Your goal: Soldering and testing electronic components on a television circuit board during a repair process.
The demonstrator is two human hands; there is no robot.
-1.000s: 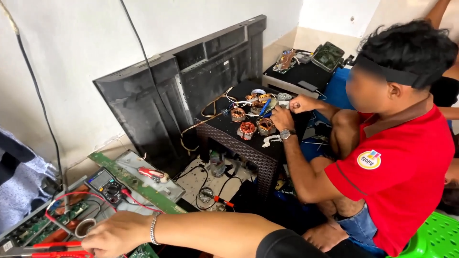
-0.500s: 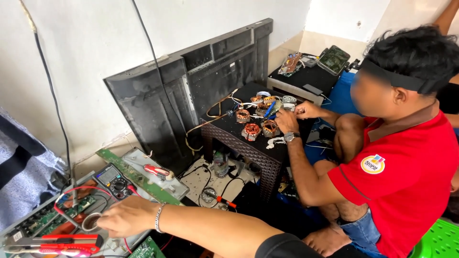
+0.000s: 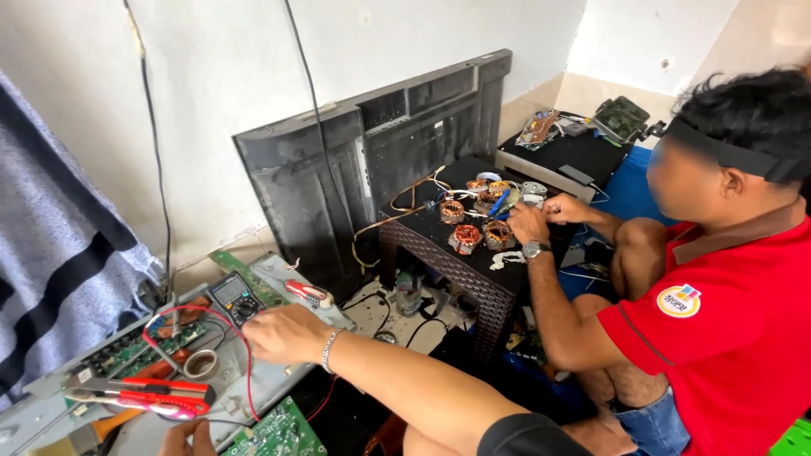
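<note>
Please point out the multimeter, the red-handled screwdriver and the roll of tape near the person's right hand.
multimeter (image 3: 234, 297): head view, on its dial.
red-handled screwdriver (image 3: 309, 292): head view, middle of its handle.
roll of tape (image 3: 201, 364): head view, on its ring's rim.

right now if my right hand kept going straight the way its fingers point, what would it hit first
Most likely the multimeter: the right hand points left and slightly up across the metal chassis, and the meter lies just beyond the fingertips. Depth is hard to judge; the red test lead lies close by too.
</note>
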